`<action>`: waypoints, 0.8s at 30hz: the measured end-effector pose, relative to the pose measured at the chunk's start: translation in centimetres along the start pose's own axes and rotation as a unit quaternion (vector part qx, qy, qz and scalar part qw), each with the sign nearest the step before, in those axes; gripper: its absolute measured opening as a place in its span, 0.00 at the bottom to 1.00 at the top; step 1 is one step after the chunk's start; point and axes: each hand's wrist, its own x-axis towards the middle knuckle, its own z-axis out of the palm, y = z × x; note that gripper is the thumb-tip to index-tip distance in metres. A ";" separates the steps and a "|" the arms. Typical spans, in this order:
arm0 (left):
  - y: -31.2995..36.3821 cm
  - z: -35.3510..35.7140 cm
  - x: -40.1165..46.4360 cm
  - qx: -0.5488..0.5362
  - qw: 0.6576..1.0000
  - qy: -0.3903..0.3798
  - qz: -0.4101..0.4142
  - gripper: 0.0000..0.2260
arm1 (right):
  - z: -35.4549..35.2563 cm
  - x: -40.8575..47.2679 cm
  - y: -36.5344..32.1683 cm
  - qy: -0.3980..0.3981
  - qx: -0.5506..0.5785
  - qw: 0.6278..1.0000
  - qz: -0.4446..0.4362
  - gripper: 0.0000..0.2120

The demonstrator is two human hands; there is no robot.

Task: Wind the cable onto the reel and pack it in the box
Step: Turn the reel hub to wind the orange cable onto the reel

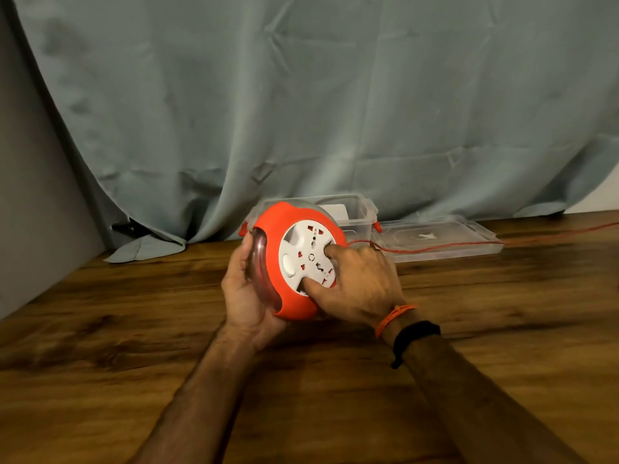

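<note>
An orange cable reel (274, 249) with a white socket face (301, 252) is held tilted above the wooden table. My left hand (246, 289) grips its left rim, fingers curled round the clear band and the back. My right hand (358, 279) has its thumb and a finger pressed into the recesses of the white face. An orange cable (469, 241) runs from the reel's right side across the table and out of view at the right edge. Behind the reel stands the clear plastic box (360, 212), open on top.
The box's clear lid (435, 239) lies flat to the right of the box, under the cable. A grey-green curtain (301, 112) hangs along the back of the wooden table (134, 329). A grey wall panel stands at the far left.
</note>
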 end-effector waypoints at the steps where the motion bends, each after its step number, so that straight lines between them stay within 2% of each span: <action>1: -0.1 0.2 0.0 0.001 1.000 0.006 0.014 0.27 | 0.6 0.0 -0.2 -0.005 0.010 0.999 0.052 0.26; 2: -0.3 0.3 0.0 0.008 0.999 0.017 0.029 0.27 | 1.3 -0.4 -0.9 -0.040 0.042 0.992 0.111 0.24; 3: -0.5 0.4 0.1 0.021 0.998 0.027 0.044 0.25 | 2.1 -0.9 -1.5 -0.112 0.101 0.976 0.160 0.23; 4: -0.6 0.5 0.1 0.036 0.997 0.035 0.057 0.23 | 2.7 -1.1 -2.1 -0.173 0.214 0.935 0.225 0.23; 5: -0.7 0.6 0.1 0.048 0.996 0.037 0.065 0.22 | 2.5 -1.0 -2.5 -0.186 0.343 0.871 0.299 0.22; 6: -0.8 0.7 0.1 0.053 0.995 0.036 0.073 0.21 | 1.8 -0.5 -2.9 -0.180 0.449 0.800 0.356 0.22; 7: -0.8 0.7 0.1 0.053 0.995 0.036 0.079 0.21 | 1.3 -0.3 -3.0 -0.165 0.522 0.748 0.376 0.22; 8: -0.7 0.8 0.0 0.050 0.995 0.036 0.083 0.22 | 0.9 -0.2 -3.1 -0.152 0.557 0.729 0.369 0.22; 9: -0.6 0.8 0.1 0.046 0.994 0.040 0.089 0.21 | 0.4 -0.1 -3.4 -0.144 0.556 0.740 0.349 0.22; 10: -0.6 0.8 0.2 0.039 0.994 0.042 0.090 0.20 | 0.3 -0.2 -3.4 -0.119 0.538 0.771 0.321 0.21; 12: -0.6 0.8 0.2 0.027 0.995 0.041 0.082 0.23 | -0.1 -0.3 -3.6 -0.057 0.413 0.882 0.221 0.22; 14: -0.3 0.9 0.0 0.016 0.997 0.039 0.072 0.25 | -0.3 -0.3 -3.1 0.011 0.270 0.955 0.126 0.24; 16: -0.2 0.7 0.0 0.007 0.997 0.034 0.066 0.27 | -0.9 0.0 -2.1 0.065 0.190 0.978 0.064 0.18; 18: -0.2 0.5 0.0 -0.003 0.998 0.018 0.055 0.28 | -1.5 0.3 -1.1 0.061 0.153 0.986 0.015 0.12; 21: 0.0 0.3 0.0 -0.009 0.999 0.000 0.038 0.29 | -1.8 0.4 0.0 -0.001 0.073 0.996 -0.045 0.19; 24: 0.1 0.1 0.0 -0.002 1.000 -0.003 0.028 0.28 | -1.8 0.2 0.4 -0.010 0.045 0.997 -0.061 0.25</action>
